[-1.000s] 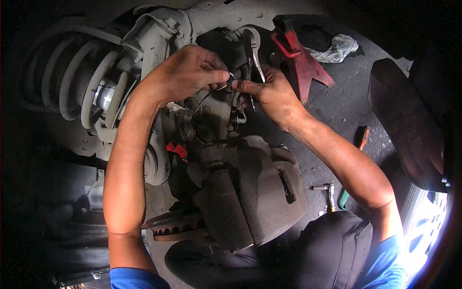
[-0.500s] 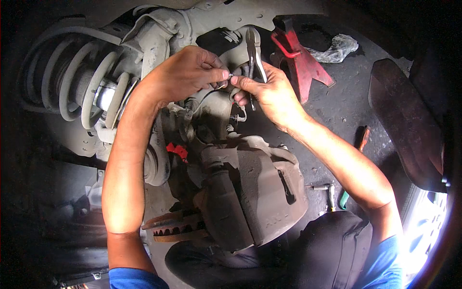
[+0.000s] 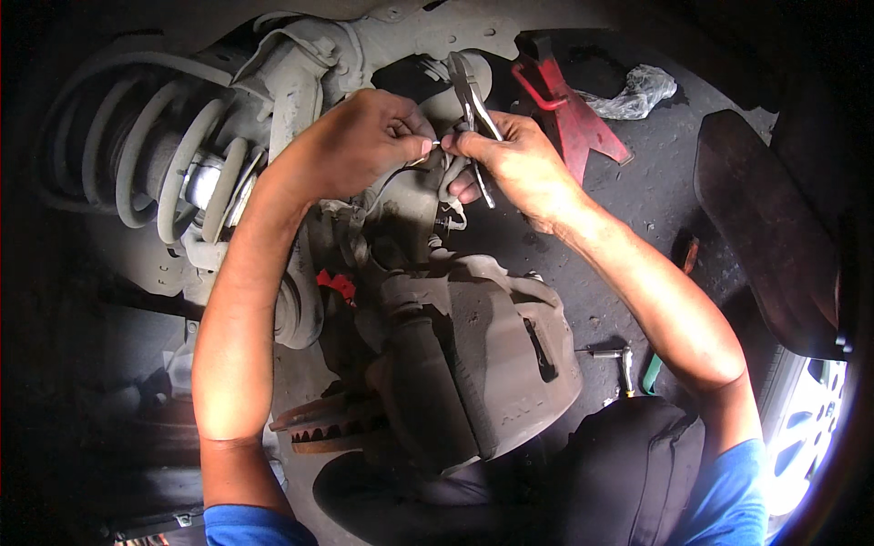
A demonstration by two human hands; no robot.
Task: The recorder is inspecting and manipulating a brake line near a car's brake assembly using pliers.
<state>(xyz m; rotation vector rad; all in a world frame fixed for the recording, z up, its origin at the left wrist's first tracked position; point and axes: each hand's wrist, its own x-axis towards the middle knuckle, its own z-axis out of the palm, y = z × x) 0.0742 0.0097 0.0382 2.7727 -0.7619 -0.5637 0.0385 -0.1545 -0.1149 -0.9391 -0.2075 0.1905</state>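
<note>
My left hand point(image 3: 369, 146) is closed in a pinch, thumb against fingertips, on the end of a thin dark wire point(image 3: 390, 185). A small pale tip point(image 3: 436, 144) shows between the two hands. My right hand point(image 3: 523, 173) is wrapped round a pair of metal pliers point(image 3: 467, 91), jaws pointing up and away from me. Its thumb and fingertips come close to the pale tip; whether they grip it is hard to see. Just behind the hands runs a grey suspension arm. Below them sits a brown-grey brake caliper point(image 3: 510, 364), with the brake disc point(image 3: 328, 414) at its lower left.
A coil spring point(image 3: 173, 155) stands at the left. On the floor to the right are a red jack stand point(image 3: 592, 132), crumpled clear plastic point(image 3: 645, 91), a ratchet point(image 3: 626, 364) and an orange-handled tool point(image 3: 690, 257). A dark curved panel point(image 3: 765, 227) and a wheel point(image 3: 806, 428) lie farther right.
The pliers have tilted in my right hand, their jaws swinging left and handles lower right. My right hand has shifted slightly; the left stays at the wire.
</note>
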